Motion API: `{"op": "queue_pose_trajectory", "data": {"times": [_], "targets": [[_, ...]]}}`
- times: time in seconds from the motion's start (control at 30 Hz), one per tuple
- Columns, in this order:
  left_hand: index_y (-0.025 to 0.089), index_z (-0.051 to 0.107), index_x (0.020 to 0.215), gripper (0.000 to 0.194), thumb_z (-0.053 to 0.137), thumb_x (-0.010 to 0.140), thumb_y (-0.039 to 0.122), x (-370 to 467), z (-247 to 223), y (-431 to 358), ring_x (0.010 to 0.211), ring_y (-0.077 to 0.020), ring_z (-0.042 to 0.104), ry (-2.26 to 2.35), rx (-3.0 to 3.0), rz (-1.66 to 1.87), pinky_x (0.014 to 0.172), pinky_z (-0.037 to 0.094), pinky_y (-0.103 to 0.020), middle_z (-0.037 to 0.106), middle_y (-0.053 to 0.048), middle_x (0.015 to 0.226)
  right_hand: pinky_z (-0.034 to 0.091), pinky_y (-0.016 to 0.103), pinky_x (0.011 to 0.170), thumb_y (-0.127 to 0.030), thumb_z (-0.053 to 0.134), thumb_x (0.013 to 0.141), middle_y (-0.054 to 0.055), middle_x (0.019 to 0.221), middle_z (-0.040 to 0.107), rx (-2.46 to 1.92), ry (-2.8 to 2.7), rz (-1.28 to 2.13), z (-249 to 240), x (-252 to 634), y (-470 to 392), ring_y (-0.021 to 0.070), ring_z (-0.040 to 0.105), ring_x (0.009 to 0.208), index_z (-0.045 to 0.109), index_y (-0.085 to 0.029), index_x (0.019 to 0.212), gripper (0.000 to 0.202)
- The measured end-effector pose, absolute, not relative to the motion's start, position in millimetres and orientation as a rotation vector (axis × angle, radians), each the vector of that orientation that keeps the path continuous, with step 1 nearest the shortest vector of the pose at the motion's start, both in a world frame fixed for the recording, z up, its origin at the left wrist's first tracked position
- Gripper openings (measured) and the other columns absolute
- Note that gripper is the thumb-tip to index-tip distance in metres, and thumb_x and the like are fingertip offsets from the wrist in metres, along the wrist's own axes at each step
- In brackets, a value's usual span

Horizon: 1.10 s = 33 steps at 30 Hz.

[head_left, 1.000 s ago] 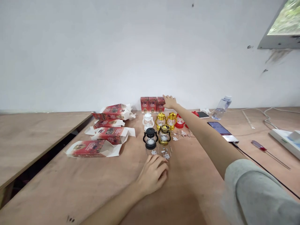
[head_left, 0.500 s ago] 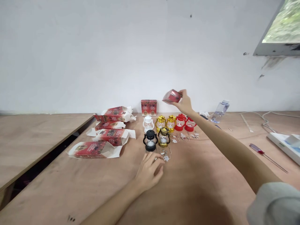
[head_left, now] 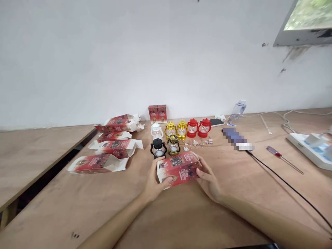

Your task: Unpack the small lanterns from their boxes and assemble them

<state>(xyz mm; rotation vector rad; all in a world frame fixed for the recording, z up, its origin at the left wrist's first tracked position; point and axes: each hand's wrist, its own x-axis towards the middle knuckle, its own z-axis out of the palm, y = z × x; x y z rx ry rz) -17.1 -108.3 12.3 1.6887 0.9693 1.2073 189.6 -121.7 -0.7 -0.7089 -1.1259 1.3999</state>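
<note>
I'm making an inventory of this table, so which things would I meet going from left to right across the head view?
Opened red cartons → white lantern → left gold lantern → right gold lantern → left red lantern → right red lantern → clear bottle → screwdriver → white power strip

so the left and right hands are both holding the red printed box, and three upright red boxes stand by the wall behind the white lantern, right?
Not quite: the head view shows two upright red boxes by the wall behind the white lantern, not three. The left hand and right hand do both hold the red printed box.
</note>
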Motion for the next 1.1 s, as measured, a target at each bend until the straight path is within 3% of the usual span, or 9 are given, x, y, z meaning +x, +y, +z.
{"op": "queue_pose_trajectory", "data": {"times": [0.1, 0.2, 0.4, 0.57, 0.73, 1.1], "targets": [[0.018, 0.042, 0.112, 0.056, 0.067, 0.067, 0.040, -17.8, 15.5, -107.1, 0.085, -0.0203, 0.059, 1.019, 1.693, 1.231, 0.075, 0.047, -0.032, 0.060, -0.005, 0.095, 0.049, 0.042, 0.088, -0.056, 0.051, 0.079, 0.006, 0.128, 0.053, -0.759, -1.211, 1.358, -2.4, 189.4, -117.1, 0.0263, 0.054, 0.113, 0.043, -0.032, 0.126, 0.053], [0.018, 0.045, 0.110, 0.056, 0.069, 0.065, 0.040, -20.4, 17.8, -104.2, 0.084, -0.0204, 0.059, 1.058, 1.697, 1.256, 0.075, 0.047, -0.031, 0.061, -0.004, 0.092, 0.048, 0.042, 0.091, -0.056, 0.041, 0.084, 0.006, 0.127, 0.054, -0.792, -1.274, 1.304, -2.0, 193.9, -113.5, 0.0255, 0.054, 0.114, 0.043, -0.029, 0.129, 0.052], [0.016, 0.047, 0.111, 0.061, 0.070, 0.062, 0.043, -25.7, 23.3, -100.2, 0.088, -0.0228, 0.060, 1.038, 1.612, 1.243, 0.077, 0.047, -0.032, 0.063, -0.006, 0.095, 0.038, 0.040, 0.103, -0.045, 0.045, 0.088, 0.003, 0.128, 0.055, -0.937, -1.563, 1.027, 5.0, 205.9, -118.3, 0.0235, 0.049, 0.120, 0.050, -0.029, 0.125, 0.041], [0.016, 0.046, 0.115, 0.065, 0.071, 0.061, 0.042, -27.1, 26.5, -99.0, 0.089, -0.0228, 0.060, 1.021, 1.513, 1.223, 0.078, 0.047, -0.032, 0.062, -0.007, 0.099, 0.042, 0.040, 0.100, -0.034, 0.044, 0.089, 0.007, 0.133, 0.051, -0.926, -1.764, 0.839, 3.7, 208.5, -121.7, 0.0227, 0.052, 0.118, 0.034, -0.027, 0.138, 0.050], [0.016, 0.048, 0.114, 0.065, 0.072, 0.060, 0.042, -29.9, 25.7, -97.3, 0.088, -0.0226, 0.060, 1.001, 1.440, 1.244, 0.078, 0.047, -0.032, 0.062, -0.006, 0.099, 0.046, 0.042, 0.096, -0.028, 0.047, 0.087, 0.007, 0.131, 0.052, -0.851, -1.800, 0.843, 0.6, 209.8, -121.8, 0.0231, 0.052, 0.118, 0.025, -0.030, 0.141, 0.058], [0.017, 0.049, 0.112, 0.063, 0.072, 0.059, 0.044, -29.2, 25.9, -97.6, 0.088, -0.0224, 0.059, 0.988, 1.421, 1.246, 0.076, 0.046, -0.030, 0.062, -0.006, 0.098, 0.044, 0.042, 0.098, -0.031, 0.049, 0.087, 0.008, 0.133, 0.049, -0.839, -1.787, 0.905, 3.4, 211.4, -121.2, 0.0230, 0.052, 0.117, 0.034, -0.028, 0.136, 0.051]]}}
